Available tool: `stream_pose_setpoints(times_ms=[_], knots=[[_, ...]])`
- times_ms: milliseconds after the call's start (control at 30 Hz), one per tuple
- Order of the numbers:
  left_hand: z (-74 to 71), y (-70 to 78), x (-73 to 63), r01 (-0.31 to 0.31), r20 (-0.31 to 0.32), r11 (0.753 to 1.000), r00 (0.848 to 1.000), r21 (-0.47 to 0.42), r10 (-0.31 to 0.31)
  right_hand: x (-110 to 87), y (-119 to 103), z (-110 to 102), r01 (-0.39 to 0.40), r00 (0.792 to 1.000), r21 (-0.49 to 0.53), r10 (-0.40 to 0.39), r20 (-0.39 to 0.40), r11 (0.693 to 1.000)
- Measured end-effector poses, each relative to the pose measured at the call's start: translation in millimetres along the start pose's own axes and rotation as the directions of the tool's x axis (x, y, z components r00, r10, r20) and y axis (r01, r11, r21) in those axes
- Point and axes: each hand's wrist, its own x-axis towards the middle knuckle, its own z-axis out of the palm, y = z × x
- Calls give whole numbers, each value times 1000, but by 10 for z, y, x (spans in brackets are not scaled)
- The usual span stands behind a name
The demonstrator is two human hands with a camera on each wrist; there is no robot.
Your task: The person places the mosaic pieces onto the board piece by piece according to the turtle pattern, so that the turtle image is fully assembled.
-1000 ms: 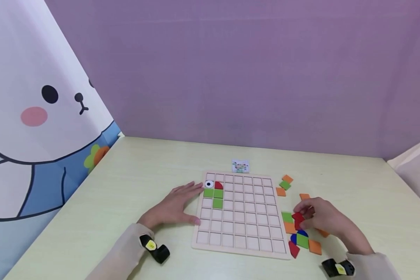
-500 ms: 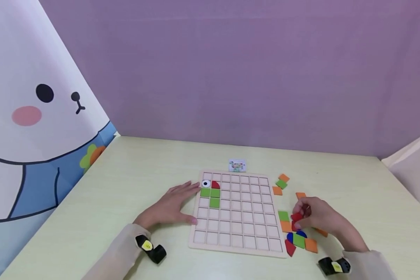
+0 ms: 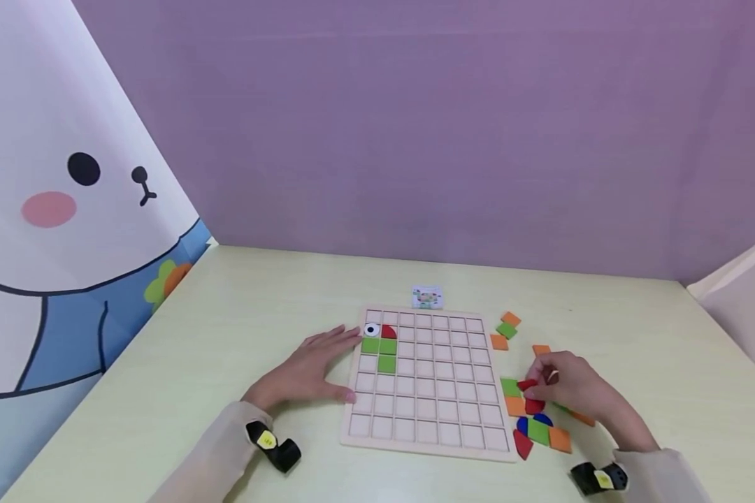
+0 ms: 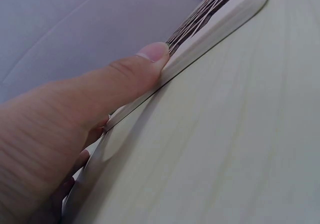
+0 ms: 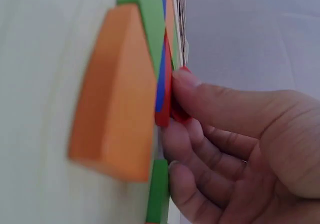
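My left hand point(image 3: 311, 370) rests at the left edge of a pale wooden grid board point(image 3: 424, 450), its fingers extended. In the left wrist view the thumb point(image 4: 127, 74) touches the board's rim point(image 4: 220, 32). To the right of the board, my right hand point(image 3: 572, 383) pinches a tilted red piece point(image 3: 526, 384) between thumb and fingers, partly hidden by them. Another red piece point(image 3: 535, 406) lies just below it. On the board sit a round eye tile point(image 3: 371, 330), a red quarter-round tile point(image 3: 389, 332) and several green squares point(image 3: 386, 364).
Loose green point(image 3: 538, 432), orange point(image 3: 560, 440), blue point(image 3: 543, 420) and red point(image 3: 523, 444) pieces lie along the board's right side. More orange and green tiles point(image 3: 506, 330) lie farther back. A small picture card point(image 3: 427, 297) lies behind the board.
The right fingers have tilted the red piece up, apart from the other red one. A green piece now shows beneath that hand. The left hand stays at the board while the head view shifts slightly.
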Motion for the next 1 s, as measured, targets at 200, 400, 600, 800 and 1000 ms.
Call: stream_pose_setpoints(times_ms=[200,400,600,800,1000], knots=[[-5,16,8,-3,6,1000,1000,7,3,-12,-21,-22,31,999,-2,-31,-45,1000],[-10,15,2,4,12,1000,1000,0,-4,10,-127,-33,48,998,20,-48,-45,999],[8,7,12,-3,10,1000,1000,-5,3,102,-288,15,105,993,34,-103,-48,994],[27,3,33,-1,9,1000,1000,2,1,209,-424,79,178,984,72,-175,-38,981],[39,-14,41,15,14,1000,1000,10,-15,326,-516,143,238,971,48,-236,-44,970]])
